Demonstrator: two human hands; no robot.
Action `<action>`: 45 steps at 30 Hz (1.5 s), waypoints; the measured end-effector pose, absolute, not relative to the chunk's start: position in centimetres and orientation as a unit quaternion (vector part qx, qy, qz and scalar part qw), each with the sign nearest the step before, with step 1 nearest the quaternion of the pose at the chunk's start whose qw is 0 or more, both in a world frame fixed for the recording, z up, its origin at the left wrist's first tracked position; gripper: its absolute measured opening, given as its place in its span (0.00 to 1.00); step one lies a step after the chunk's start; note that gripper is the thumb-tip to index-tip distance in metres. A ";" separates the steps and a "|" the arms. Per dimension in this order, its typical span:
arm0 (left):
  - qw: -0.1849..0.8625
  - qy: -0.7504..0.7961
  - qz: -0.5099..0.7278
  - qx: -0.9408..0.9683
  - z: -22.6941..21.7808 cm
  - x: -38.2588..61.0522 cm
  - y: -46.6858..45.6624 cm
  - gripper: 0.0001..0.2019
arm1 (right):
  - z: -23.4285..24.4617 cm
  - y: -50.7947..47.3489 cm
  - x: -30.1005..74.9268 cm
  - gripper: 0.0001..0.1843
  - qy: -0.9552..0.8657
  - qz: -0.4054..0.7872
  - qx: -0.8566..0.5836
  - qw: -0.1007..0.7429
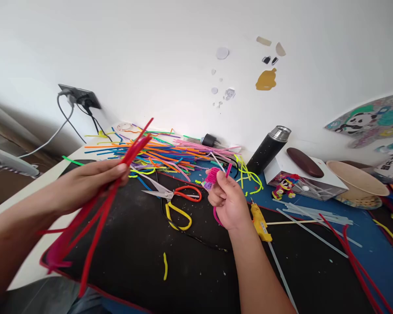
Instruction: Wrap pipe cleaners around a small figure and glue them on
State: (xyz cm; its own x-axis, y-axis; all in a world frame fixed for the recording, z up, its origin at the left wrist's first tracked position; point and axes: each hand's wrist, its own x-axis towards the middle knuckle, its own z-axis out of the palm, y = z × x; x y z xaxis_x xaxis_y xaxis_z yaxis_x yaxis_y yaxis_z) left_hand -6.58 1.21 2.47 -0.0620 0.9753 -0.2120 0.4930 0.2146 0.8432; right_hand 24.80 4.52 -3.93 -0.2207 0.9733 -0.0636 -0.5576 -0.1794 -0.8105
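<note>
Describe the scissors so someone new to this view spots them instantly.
Start at the black mat in front of the white wall. On it, seen between the left grip on red strands and the right grip, lie the scissors, blades open toward the left grip. Unlike the all-yellow short strip nearby, they have one orange-red finger loop and one yellow.

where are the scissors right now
Near the middle of the head view, the scissors lie on the black mat, between the left hand and right hand, beyond the short yellow strip.
</note>
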 end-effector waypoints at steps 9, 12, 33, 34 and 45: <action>0.569 0.465 0.201 0.648 -2.2 5.4 9.6 0.24 | -3.3 5.5 27.5 0.18 -0.317 0.677 -0.295 0.595; 0.534 0.463 0.160 0.689 -3.0 6.8 10.9 0.26 | -3.3 5.7 27.8 0.19 -0.307 0.676 -0.294 0.602; 0.593 0.500 0.208 0.596 -3.8 5.9 10.9 0.22 | -3.3 5.5 27.5 0.21 -0.306 0.680 -0.292 0.599; 0.586 0.497 0.207 0.605 -3.9 5.8 10.8 0.22 | -3.3 5.5 27.3 0.21 -0.308 0.680 -0.292 0.598; 0.677 0.446 0.307 0.498 -4.3 5.1 10.4 0.11 | -3.5 5.3 26.5 0.21 -0.305 0.688 -0.299 0.587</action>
